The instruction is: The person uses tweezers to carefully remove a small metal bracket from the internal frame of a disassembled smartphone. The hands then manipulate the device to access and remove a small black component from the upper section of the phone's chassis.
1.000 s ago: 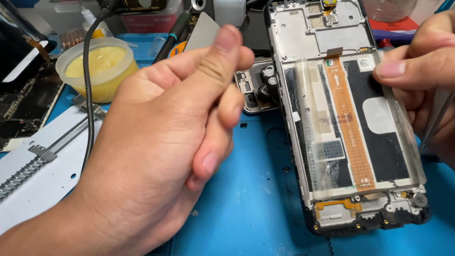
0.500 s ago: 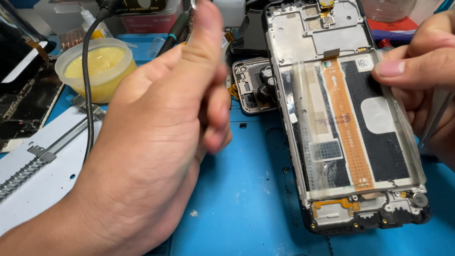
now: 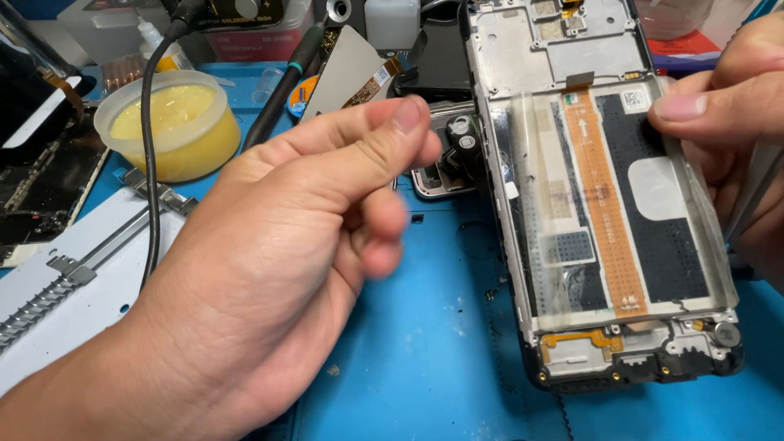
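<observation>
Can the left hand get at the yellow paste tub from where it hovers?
Probably yes. The left hand hovers over the blue mat, the tub just behind it; only a black cable draped across the tub's rim lies between.

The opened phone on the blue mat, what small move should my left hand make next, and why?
Probably lower the left hand onto the phone frame's left edge to steady it: that hand hovers empty over the blue mat, while only the right hand touches the frame.

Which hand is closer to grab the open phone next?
Probably the right hand: its fingers already rest on the upper right edge of the opened phone frame. The left hand hovers over the blue mat beside the phone, fingers pinched, not touching it.
</observation>
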